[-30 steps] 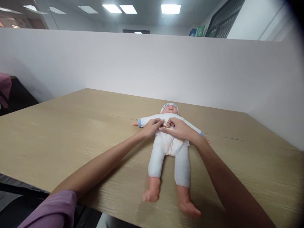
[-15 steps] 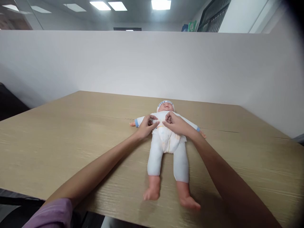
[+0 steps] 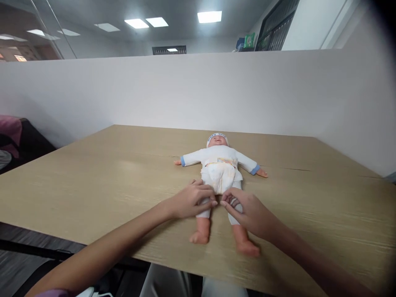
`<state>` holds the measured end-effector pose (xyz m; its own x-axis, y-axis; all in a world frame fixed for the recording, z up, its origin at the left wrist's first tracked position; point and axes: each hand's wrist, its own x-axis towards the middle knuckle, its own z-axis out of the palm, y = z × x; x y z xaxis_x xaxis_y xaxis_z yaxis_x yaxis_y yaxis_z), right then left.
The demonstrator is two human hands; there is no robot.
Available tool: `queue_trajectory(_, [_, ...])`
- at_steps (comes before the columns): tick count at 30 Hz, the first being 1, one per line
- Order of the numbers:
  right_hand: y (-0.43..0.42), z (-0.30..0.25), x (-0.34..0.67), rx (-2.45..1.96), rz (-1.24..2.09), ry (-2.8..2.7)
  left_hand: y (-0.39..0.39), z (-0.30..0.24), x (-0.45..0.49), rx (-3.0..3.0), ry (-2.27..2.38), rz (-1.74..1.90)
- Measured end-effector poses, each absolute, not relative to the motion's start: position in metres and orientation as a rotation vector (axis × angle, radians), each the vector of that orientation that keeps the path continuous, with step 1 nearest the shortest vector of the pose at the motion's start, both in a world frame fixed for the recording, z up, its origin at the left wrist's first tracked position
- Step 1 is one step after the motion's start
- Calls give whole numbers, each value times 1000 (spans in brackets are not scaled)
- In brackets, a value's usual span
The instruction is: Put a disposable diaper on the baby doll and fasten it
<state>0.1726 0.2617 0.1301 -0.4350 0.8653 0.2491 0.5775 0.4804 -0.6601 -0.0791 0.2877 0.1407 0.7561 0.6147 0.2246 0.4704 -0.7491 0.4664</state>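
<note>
A baby doll (image 3: 220, 165) lies on its back on the wooden table (image 3: 93, 177), head away from me, arms spread. It wears a white top with blue cuffs, a white cap, a diaper and white trousers. My left hand (image 3: 193, 201) curls its fingers round the doll's left-side trouser leg at the thigh. My right hand (image 3: 247, 212) pinches the other trouser leg close to the crotch. Both bare feet of the doll stick out below my hands.
A white partition wall (image 3: 185, 90) runs behind and to the right of the table. A dark seat with pink cloth (image 3: 12, 136) sits at far left. The table's near edge runs just below the doll's feet.
Both hands left the doll's chest and came down to its trouser legs. The top now sits smoothed over the belly, with the diaper showing.
</note>
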Motion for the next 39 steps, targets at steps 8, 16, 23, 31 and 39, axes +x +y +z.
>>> queue_trajectory(8, [276,117,174,-1413,319,-2143,305,129,-57,2348,1236,667])
queue_trajectory(16, [269,106,170,-1391,226,-2108,308,121,-56,2349,1243,693])
queue_trajectory(23, [266,103,170,-1275,185,-2220,307,116,-59,2364,1170,836])
queue_trajectory(31, [261,105,168,-1268,235,-2141,309,108,-63,2395,1044,1041])
queue_trajectory(39, [261,105,170,-1326,341,-2116,304,110,-58,2405,1076,1026])
